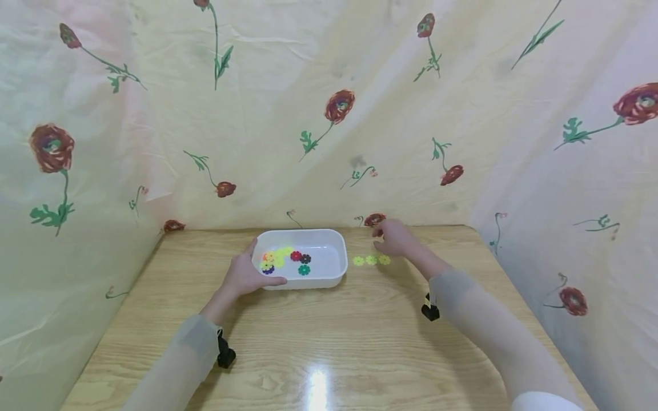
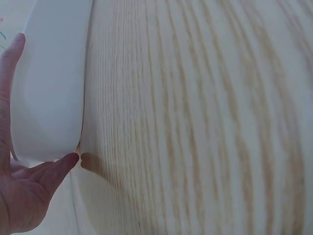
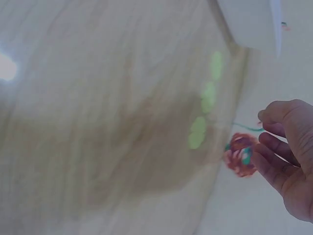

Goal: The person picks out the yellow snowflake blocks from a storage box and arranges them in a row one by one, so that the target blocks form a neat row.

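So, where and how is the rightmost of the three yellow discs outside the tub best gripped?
Pinch the disc by its notched rim, probably from above and the right: it lies flat on the table, with its neighbour on the left.

The left arm reaches forward and inward, its grip, the left grip, spreading the thumb well apart from the fingers. The right arm likewise slants inward; the right grip hangs raised, fingers loosely bent, thumb apart from the forefinger.
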Available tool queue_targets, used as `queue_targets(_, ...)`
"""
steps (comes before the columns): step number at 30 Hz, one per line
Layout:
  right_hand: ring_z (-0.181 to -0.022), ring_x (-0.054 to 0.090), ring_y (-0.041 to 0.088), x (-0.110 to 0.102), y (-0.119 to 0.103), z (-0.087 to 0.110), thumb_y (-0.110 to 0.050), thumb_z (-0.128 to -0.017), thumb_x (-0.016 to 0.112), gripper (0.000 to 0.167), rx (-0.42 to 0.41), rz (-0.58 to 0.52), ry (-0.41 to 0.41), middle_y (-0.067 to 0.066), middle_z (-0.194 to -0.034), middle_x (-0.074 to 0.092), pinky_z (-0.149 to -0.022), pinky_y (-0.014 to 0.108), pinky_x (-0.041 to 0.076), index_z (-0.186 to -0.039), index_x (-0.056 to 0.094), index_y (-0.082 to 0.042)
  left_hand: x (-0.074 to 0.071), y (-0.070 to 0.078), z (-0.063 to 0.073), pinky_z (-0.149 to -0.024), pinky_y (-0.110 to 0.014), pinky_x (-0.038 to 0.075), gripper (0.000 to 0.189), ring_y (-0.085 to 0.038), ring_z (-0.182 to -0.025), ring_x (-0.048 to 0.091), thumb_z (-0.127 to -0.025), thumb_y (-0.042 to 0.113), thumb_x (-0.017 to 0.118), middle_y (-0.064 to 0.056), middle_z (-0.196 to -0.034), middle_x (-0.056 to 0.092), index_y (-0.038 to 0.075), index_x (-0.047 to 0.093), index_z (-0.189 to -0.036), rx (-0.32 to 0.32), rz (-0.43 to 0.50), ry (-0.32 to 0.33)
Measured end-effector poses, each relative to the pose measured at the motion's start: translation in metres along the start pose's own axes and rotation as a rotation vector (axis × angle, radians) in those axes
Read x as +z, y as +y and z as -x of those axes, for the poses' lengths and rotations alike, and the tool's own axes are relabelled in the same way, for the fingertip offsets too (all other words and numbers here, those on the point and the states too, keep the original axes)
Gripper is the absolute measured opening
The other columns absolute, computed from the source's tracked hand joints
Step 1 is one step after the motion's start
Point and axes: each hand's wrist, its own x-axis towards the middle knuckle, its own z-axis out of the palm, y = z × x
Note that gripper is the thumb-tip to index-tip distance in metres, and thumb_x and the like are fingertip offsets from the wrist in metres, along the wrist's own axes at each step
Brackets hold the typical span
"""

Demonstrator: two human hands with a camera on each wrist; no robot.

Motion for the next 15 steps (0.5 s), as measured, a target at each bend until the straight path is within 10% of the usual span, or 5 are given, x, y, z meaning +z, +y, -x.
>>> queue_targets(15, -0.096, 0.074, 0.031, -0.004, -0.058, -0.049, -0.011, -0.091, 0.072, 0.017, -0.061, 0.003, 0.042, 0.016, -0.102, 0.079, -0.09, 0.045, 0.061, -0.104, 0.078, 0.0, -0.001, 0.0, -0.001, -0.108, -0.053, 0.052, 0.135, -0.032, -0.119, 0.06, -0.067, 0.049, 0.101, -0.017, -0.146, 0.06, 0.013, 0.023, -0.17, -0.012, -0.005, -0.007)
